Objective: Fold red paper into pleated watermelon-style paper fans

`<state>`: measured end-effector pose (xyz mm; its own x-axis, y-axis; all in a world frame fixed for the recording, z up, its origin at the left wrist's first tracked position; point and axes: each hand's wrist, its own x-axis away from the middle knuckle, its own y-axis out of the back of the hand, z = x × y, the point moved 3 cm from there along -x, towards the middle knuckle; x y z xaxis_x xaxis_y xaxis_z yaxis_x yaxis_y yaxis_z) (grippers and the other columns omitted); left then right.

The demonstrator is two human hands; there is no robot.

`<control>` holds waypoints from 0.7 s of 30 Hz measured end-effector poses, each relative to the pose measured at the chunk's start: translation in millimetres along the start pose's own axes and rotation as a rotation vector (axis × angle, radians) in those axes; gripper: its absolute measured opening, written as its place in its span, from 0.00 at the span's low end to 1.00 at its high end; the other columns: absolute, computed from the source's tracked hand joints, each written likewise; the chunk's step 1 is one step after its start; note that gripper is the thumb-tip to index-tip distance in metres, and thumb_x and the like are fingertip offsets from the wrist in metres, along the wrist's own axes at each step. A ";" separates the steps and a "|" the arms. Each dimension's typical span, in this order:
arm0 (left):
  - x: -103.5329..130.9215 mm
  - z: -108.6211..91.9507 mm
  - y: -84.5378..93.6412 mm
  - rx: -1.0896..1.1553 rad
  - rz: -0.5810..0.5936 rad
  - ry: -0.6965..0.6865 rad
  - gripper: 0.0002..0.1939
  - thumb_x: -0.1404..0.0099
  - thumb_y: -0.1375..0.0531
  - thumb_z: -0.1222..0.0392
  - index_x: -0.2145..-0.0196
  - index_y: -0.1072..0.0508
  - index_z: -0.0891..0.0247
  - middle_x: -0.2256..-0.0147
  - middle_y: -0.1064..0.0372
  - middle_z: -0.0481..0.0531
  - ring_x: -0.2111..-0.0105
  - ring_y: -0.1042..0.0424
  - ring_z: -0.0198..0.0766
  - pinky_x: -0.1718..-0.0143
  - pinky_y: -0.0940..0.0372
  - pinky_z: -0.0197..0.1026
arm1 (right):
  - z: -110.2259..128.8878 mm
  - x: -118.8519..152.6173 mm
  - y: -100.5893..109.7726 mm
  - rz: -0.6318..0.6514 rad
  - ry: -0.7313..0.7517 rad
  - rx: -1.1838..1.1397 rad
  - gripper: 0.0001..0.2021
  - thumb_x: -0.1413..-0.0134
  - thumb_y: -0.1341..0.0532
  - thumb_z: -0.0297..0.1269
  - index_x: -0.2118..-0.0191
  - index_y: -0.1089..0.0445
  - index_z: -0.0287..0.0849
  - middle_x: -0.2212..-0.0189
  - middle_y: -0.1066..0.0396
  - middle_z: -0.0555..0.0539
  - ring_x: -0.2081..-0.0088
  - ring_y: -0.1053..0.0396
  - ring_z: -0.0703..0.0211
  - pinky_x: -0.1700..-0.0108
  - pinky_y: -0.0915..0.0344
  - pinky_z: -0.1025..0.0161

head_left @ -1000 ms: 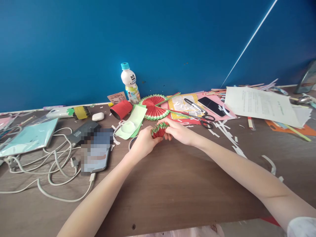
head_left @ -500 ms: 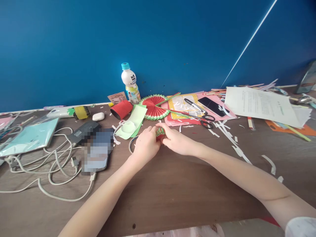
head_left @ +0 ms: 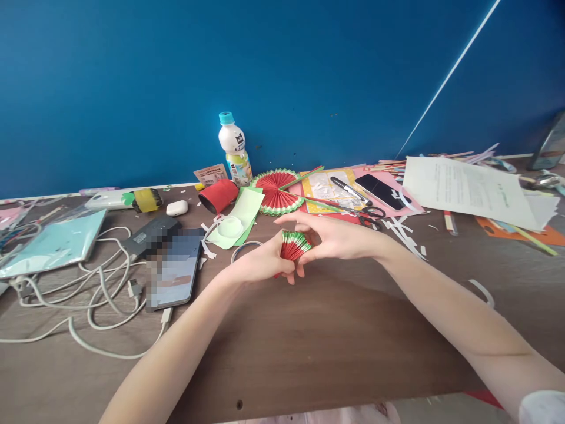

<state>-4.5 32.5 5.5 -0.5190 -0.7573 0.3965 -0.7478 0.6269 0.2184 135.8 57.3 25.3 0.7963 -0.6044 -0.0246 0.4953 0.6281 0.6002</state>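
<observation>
Between my hands, raised over the middle of the table, is a small pleated paper fan, red with a green and white striped edge. My left hand grips its left side, thumb in front. My right hand curls round the fan's right side with thumb and fingers against it. Behind my hands lies a finished round paper fan, red with a zigzag green rim and green and red sticks. Light green paper with a roll of clear tape on it lies left of that fan.
A bottle stands against the blue wall beside a red paper roll. Scissors, a marker and a phone lie at the right, near paper strips. White cables and another phone are at the left.
Both hands have turned and drawn slightly apart and nearer to me. More of the pleated fan shows between them, its folds spread.
</observation>
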 end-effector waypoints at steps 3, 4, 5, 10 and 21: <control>3.0 -2.0 -1.7 -0.030 -0.026 0.044 0.17 0.53 0.47 0.72 0.62 0.39 0.66 0.77 0.32 0.44 0.80 0.36 0.28 0.77 0.42 0.33 | 4.0 0.3 0.1 -0.010 0.086 0.144 0.25 0.54 0.38 0.38 0.48 0.41 0.50 0.49 0.42 0.46 0.48 0.42 0.53 0.52 0.40 0.57; 3.6 -2.2 -1.9 -0.035 -0.023 0.044 0.18 0.53 0.47 0.72 0.61 0.40 0.67 0.77 0.33 0.44 0.80 0.37 0.28 0.77 0.42 0.33 | 5.0 0.0 0.1 -0.017 0.113 0.180 0.23 0.53 0.38 0.37 0.49 0.39 0.49 0.50 0.41 0.46 0.49 0.41 0.54 0.51 0.41 0.56; 4.0 -2.1 -1.6 -0.036 -0.017 0.035 0.20 0.53 0.47 0.72 0.60 0.41 0.67 0.76 0.32 0.44 0.80 0.37 0.27 0.76 0.41 0.33 | 5.8 -0.4 0.6 -0.028 0.135 0.202 0.20 0.53 0.38 0.36 0.52 0.38 0.48 0.51 0.40 0.46 0.50 0.41 0.54 0.51 0.41 0.56; 2.4 1.8 12.7 -0.135 -0.155 -0.142 0.31 0.49 0.44 0.68 0.48 0.48 0.61 0.65 0.29 0.49 0.68 0.30 0.35 0.65 0.37 0.39 | 5.2 0.9 13.6 -0.172 0.139 0.237 0.14 0.55 0.38 0.35 0.60 0.37 0.44 0.56 0.36 0.46 0.56 0.37 0.56 0.57 0.39 0.59; 7.9 -8.5 26.2 -0.812 -0.486 -0.330 0.11 0.37 0.50 0.55 0.69 0.30 0.61 0.76 0.30 0.46 0.76 0.33 0.34 0.74 0.46 0.35 | -6.2 7.5 34.1 -0.401 0.064 0.075 0.13 0.58 0.35 0.38 0.66 0.37 0.43 0.63 0.34 0.48 0.61 0.36 0.57 0.58 0.40 0.58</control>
<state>-24.7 44.5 21.9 -0.4131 -0.9002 -0.1376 -0.4640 0.0781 0.8824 160.8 77.2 40.6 0.5664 -0.7608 -0.3169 0.7460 0.3098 0.5894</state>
